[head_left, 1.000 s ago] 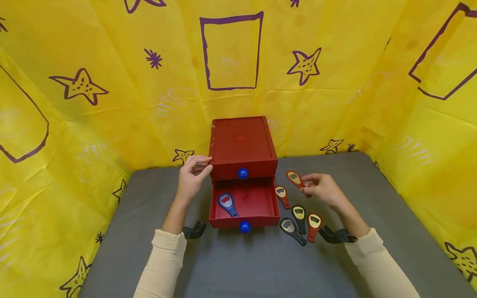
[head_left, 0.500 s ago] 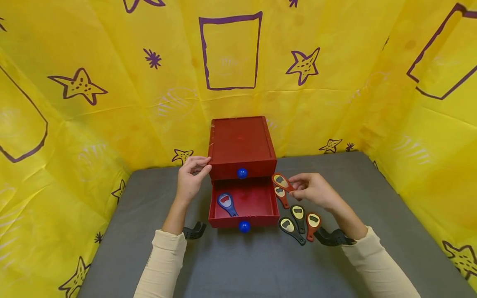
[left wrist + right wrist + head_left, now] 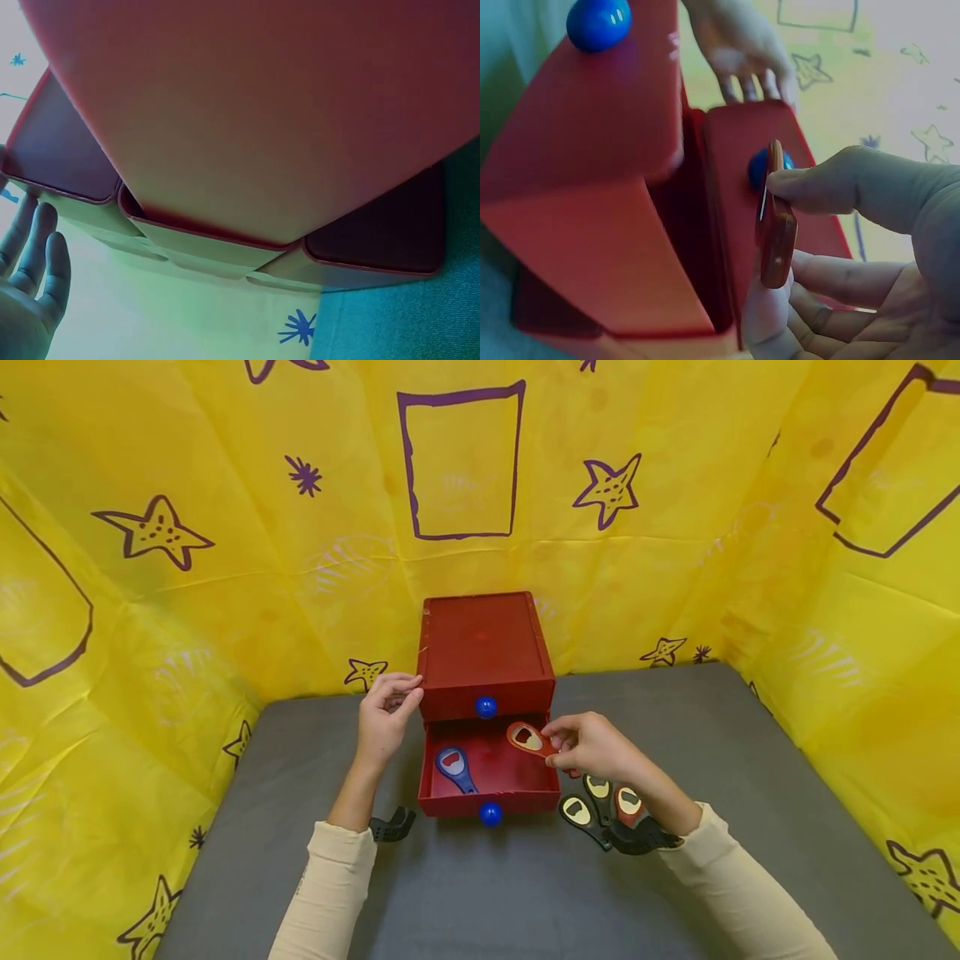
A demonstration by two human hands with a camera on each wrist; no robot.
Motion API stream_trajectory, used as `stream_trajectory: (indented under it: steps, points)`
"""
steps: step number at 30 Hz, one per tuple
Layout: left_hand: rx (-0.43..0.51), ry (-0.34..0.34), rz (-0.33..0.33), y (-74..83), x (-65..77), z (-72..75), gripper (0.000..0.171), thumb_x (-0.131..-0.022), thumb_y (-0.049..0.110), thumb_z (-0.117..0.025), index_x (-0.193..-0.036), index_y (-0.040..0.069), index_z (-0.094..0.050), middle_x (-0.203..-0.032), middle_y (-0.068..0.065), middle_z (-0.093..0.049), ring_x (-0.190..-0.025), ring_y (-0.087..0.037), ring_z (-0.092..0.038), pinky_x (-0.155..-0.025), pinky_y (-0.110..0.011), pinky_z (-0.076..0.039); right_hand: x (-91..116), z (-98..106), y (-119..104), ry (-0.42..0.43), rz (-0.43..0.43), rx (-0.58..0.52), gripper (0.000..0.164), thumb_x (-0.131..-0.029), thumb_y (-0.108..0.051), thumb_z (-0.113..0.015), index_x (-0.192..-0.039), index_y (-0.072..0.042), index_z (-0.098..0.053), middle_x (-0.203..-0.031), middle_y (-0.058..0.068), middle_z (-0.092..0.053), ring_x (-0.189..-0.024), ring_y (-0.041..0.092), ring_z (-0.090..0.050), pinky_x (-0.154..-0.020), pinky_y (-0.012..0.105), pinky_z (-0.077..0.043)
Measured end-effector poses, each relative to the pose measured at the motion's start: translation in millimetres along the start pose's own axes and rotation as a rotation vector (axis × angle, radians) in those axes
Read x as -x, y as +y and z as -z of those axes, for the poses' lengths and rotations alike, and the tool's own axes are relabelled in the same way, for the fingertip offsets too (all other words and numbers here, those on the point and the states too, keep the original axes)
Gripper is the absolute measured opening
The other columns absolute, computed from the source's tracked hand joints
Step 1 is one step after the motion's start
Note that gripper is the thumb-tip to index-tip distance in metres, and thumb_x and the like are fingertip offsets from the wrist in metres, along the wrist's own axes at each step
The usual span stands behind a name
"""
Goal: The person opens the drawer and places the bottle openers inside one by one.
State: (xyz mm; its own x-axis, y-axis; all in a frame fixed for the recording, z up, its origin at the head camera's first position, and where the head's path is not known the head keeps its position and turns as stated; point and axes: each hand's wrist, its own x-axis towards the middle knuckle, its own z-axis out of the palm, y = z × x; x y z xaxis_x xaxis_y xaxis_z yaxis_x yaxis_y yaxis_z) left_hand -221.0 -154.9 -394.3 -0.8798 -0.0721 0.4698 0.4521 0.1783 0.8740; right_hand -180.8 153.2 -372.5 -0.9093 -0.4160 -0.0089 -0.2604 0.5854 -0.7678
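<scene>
My right hand [image 3: 596, 747] pinches a red bottle opener [image 3: 526, 737] by its handle, between thumb and fingers. The opener is over the right part of the pulled-out lower drawer [image 3: 450, 807]. A blue bottle opener [image 3: 453, 767] lies at the left inside that drawer. My left hand [image 3: 381, 720] touches the upper left front edge of the red drawer cabinet [image 3: 483, 639] with its fingertips. In the right wrist view the held opener [image 3: 780, 244] appears edge-on, and the left hand [image 3: 742, 49] is visible beyond the cabinet.
Right of the drawer, two black bottle openers [image 3: 577, 811] and a red one [image 3: 628, 802] lie on the grey table [image 3: 465, 893], partly hidden by the right wrist mount. Another red opener is mostly hidden under the right hand. The upper drawer [image 3: 450, 703] is closed.
My right hand has moved left with the red bottle opener, from the table on the right to over the open drawer. My left hand stays at the cabinet edge.
</scene>
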Motion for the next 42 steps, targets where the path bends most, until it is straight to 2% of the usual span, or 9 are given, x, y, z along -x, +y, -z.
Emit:
stream_trajectory:
  steps: [5,8,12,17,20,25,30,37,42]
  points:
    - [-0.030,-0.001,-0.043,19.7,3.3,-1.4,0.020,-0.089,-0.004,-0.064,-0.106,-0.015,-0.067,-0.108,-0.024,-0.058,-0.092,0.002,-0.054,-0.078,-0.012,-0.049,-13.1,-20.1,-11.4,-0.022,0.049,0.116,0.032,-0.076,-0.009,-0.078,-0.104,0.005,-0.070,-0.078,0.006,-0.066,-0.070,0.011,-0.057,-0.064,0.021,-0.050]
    - [-0.046,-0.006,-0.058,23.8,4.8,-2.0,0.020,-0.089,-0.004,-0.064,-0.105,-0.016,-0.066,-0.109,-0.029,-0.057,-0.091,0.003,-0.054,-0.078,-0.010,-0.048,-21.6,-32.8,-16.7,-0.010,0.073,0.203,0.030,-0.074,-0.010,-0.078,-0.101,0.003,-0.071,-0.074,0.003,-0.065,-0.070,0.010,-0.055,-0.065,0.021,-0.048]
    - [-0.048,-0.011,-0.057,25.2,5.7,-3.4,0.021,-0.089,-0.003,-0.064,-0.105,-0.016,-0.066,-0.108,-0.029,-0.057,-0.090,0.003,-0.053,-0.078,-0.008,-0.047,-32.0,-47.5,-20.6,0.034,0.050,0.282,0.030,-0.073,-0.010,-0.079,-0.100,0.001,-0.072,-0.071,0.001,-0.062,-0.071,0.015,-0.055,-0.063,0.025,-0.046]
    - [-0.045,0.004,-0.059,23.8,4.8,-4.2,0.019,-0.088,-0.003,-0.065,-0.103,-0.016,-0.067,-0.106,-0.029,-0.057,-0.091,0.002,-0.053,-0.077,-0.009,-0.048,-43.0,-63.9,-22.8,0.047,0.008,0.365,0.028,-0.072,-0.011,-0.080,-0.097,0.000,-0.071,-0.077,0.006,-0.063,-0.079,0.023,-0.058,-0.070,0.035,-0.051]
    - [-0.035,0.008,-0.059,15.5,2.9,-4.1,0.019,-0.088,-0.004,-0.065,-0.103,-0.016,-0.067,-0.106,-0.028,-0.057,-0.091,0.001,-0.053,-0.078,-0.010,-0.048,-48.3,-71.4,-22.6,0.046,-0.003,0.392,0.022,-0.075,-0.011,-0.079,-0.091,0.000,-0.069,-0.081,0.009,-0.066,-0.078,0.024,-0.059,-0.070,0.037,-0.053]
    - [-0.009,0.026,-0.049,-8.0,-1.8,-3.7,0.018,-0.089,-0.001,-0.067,-0.103,-0.012,-0.068,-0.108,-0.022,-0.058,-0.092,-0.001,-0.055,-0.079,-0.012,-0.049,-52.4,-75.2,-20.3,0.046,0.002,0.306,0.027,-0.083,-0.020,-0.077,-0.100,0.000,-0.070,-0.075,0.005,-0.067,-0.072,0.016,-0.059,-0.064,0.028,-0.049]
    - [0.002,0.037,-0.061,-13.9,-2.2,-4.8,0.017,-0.089,0.002,-0.068,-0.101,-0.010,-0.069,-0.106,-0.017,-0.059,-0.093,-0.003,-0.056,-0.078,-0.014,-0.050,-45.6,-57.0,-17.8,0.038,0.048,0.130,0.027,-0.087,-0.024,-0.072,-0.103,-0.002,-0.071,-0.077,0.003,-0.069,-0.069,0.010,-0.058,-0.064,0.023,-0.047]
    - [0.021,0.049,-0.028,-9.8,-1.9,-7.2,0.018,-0.088,-0.003,-0.066,-0.102,-0.014,-0.067,-0.103,0.001,-0.057,-0.094,-0.002,-0.055,-0.078,-0.013,-0.049,-20.0,-18.7,-11.7,0.016,0.033,-0.010,0.024,-0.091,-0.027,-0.067,-0.104,-0.007,-0.072,-0.088,0.007,-0.072,-0.074,0.013,-0.059,-0.066,0.027,-0.049]
    - [0.056,0.037,-0.028,9.1,1.3,-7.8,0.017,-0.088,-0.007,-0.064,-0.101,-0.018,-0.064,-0.100,0.005,-0.056,-0.093,0.000,-0.056,-0.077,-0.011,-0.050,-0.6,-0.9,1.6,0.039,-0.006,-0.053,0.027,-0.093,-0.026,-0.066,-0.109,-0.005,-0.071,-0.095,0.011,-0.072,-0.076,0.017,-0.061,-0.070,0.030,-0.051]
